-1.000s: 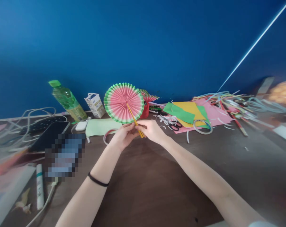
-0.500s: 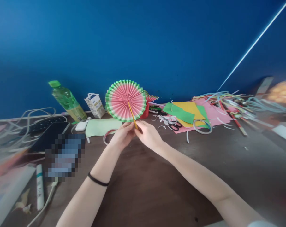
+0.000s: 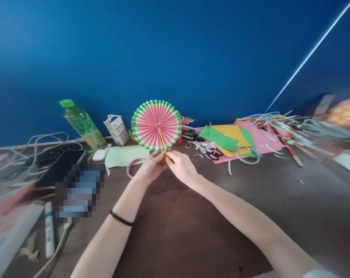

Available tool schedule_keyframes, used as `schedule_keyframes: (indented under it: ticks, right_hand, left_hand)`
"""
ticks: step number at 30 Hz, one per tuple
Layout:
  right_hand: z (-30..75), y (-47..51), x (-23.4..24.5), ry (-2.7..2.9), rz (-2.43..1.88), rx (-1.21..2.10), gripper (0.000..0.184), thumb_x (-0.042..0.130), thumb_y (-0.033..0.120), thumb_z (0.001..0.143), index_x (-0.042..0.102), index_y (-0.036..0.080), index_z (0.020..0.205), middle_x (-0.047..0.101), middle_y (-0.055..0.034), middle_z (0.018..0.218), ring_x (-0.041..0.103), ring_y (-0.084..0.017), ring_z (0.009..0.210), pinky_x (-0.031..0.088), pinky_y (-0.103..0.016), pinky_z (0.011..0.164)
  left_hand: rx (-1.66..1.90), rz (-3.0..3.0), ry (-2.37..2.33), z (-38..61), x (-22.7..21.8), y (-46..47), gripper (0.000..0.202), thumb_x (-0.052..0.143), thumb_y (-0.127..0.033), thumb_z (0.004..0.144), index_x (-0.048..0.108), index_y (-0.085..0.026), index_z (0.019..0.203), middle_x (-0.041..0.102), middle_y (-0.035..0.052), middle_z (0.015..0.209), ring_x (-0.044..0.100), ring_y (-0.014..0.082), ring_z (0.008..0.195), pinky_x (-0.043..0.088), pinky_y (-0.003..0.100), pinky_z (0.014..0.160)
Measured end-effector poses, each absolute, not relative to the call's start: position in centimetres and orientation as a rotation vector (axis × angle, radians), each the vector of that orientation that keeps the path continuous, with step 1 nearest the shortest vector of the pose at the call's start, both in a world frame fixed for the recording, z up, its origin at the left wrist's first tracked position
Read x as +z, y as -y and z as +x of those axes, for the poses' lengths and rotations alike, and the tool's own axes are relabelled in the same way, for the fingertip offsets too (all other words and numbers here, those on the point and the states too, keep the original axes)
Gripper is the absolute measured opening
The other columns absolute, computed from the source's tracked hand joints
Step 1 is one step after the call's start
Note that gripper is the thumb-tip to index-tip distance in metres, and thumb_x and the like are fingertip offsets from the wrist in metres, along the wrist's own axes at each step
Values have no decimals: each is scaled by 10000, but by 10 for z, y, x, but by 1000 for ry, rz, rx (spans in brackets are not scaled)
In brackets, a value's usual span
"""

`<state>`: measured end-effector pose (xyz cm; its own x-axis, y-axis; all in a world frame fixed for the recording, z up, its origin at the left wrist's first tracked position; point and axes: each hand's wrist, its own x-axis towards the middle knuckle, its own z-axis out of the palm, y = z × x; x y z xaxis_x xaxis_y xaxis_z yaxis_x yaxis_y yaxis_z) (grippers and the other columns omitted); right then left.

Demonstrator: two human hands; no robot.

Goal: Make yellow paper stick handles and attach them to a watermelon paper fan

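A round pleated paper fan, pink with a white ring and green edge like a watermelon slice, is held upright by its thin yellow stick handle. My left hand and my right hand meet at the lower end of that handle, both closed around it with fingertips together. The fan faces me, fully spread into a disc. Behind it, a red container and another pleated paper piece are partly hidden.
At the left stand a green bottle and a small carton, near a phone, cables and a marker. Coloured paper sheets, scissors, a tape roll and paper scraps lie at the right, before a blue wall.
The fan has shifted slightly right and down, with its handle still in both hands. The things on the table have not moved.
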<state>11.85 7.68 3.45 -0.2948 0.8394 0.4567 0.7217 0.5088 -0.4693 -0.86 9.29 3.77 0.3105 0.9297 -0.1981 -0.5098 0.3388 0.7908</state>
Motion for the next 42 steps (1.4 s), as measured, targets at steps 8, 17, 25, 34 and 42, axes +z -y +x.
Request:
schedule_keyframes:
  ticks: [8, 17, 25, 34, 42]
  right_hand:
    - [118, -80, 29, 2080, -1244, 207, 181, 436, 153, 864, 613, 126, 844, 658, -95, 808, 599, -170, 691, 408, -255, 636]
    - [115, -79, 25, 2043, -1198, 237, 180, 422, 150, 855, 584, 145, 778, 625, -65, 706, 555, -151, 606, 390, -251, 591]
    - [117, -80, 22, 1999, -1081, 274, 200, 379, 138, 852, 578, 142, 867, 620, -88, 785, 574, -168, 695, 447, -276, 686]
    - [117, -79, 23, 2000, -1142, 319, 178, 418, 137, 835, 592, 155, 870, 635, -73, 804, 570, -159, 686, 429, -262, 664]
    - [121, -82, 28, 1935, -1180, 628, 155, 486, 216, 831, 612, 159, 759, 632, -21, 662, 553, -124, 571, 395, -223, 595]
  left_hand:
    - [1073, 678, -727, -10, 32, -95, 164, 512, -64, 808, 662, -106, 756, 667, 56, 725, 628, 121, 669, 512, 239, 674]
    - [1055, 649, -736, -9, 32, -94, 190, 491, -76, 826, 667, -105, 761, 687, 85, 840, 624, 116, 694, 498, 232, 682]
    - [1090, 675, -726, -9, 30, -97, 134, 545, -73, 782, 676, -105, 775, 700, 96, 855, 652, 159, 810, 495, 274, 795]
    - [1123, 685, -728, -7, 29, -96, 139, 541, -76, 782, 673, -116, 772, 702, 72, 812, 645, 131, 722, 511, 242, 713]
    - [1144, 657, -781, -7, 28, -96, 132, 549, -91, 797, 664, -122, 740, 693, 62, 870, 614, 93, 664, 497, 214, 665]
